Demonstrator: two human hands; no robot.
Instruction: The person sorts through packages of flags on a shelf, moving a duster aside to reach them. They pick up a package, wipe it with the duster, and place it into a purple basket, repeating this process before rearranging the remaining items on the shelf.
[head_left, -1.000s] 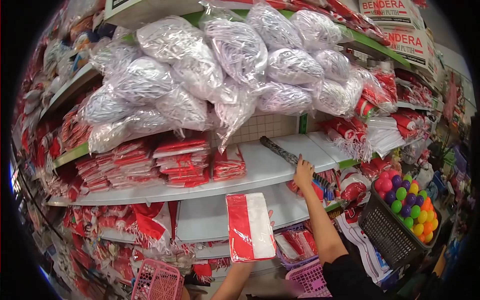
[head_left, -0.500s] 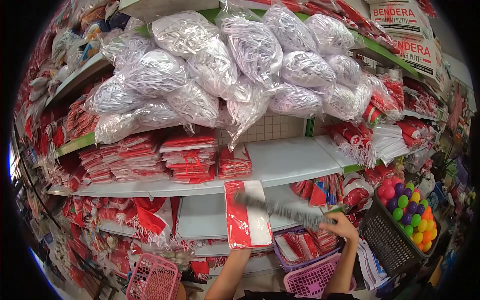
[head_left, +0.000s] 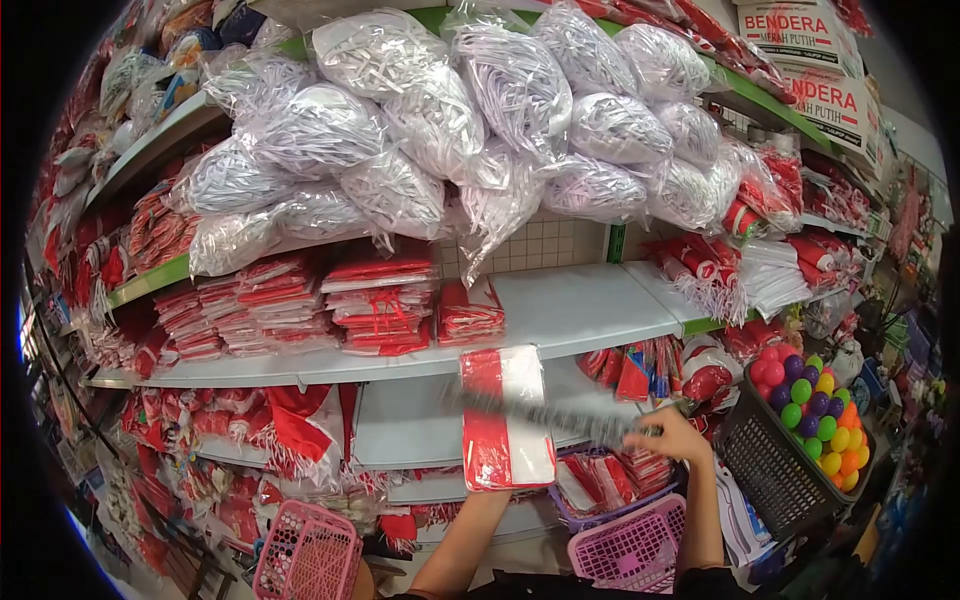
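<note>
In front of the shelves, my left hand (head_left: 488, 502) supports a plastic-wrapped red-and-white flag packet (head_left: 508, 420) from below and behind. Its fingers are hidden by the packet. My right hand (head_left: 672, 436) is closed round the end of a long dark grey duster (head_left: 570, 422), which is smeared by motion. The duster stretches leftward across the face of the packet. Just above the packet, a short stack of similar flag packets (head_left: 471, 312) sits on the shelf.
Clear bags of white paper strips (head_left: 400, 110) bulge over the grey shelf (head_left: 580, 310). More folded flag packets (head_left: 375, 308) are stacked at left. Below stand a pink basket (head_left: 308, 555) and a purple basket (head_left: 630, 550). A dark crate (head_left: 775, 470) of coloured balls is at right.
The flag packet sits slightly higher and further right in the view. My right hand with the duster has shifted a little left and the duster is still blurred.
</note>
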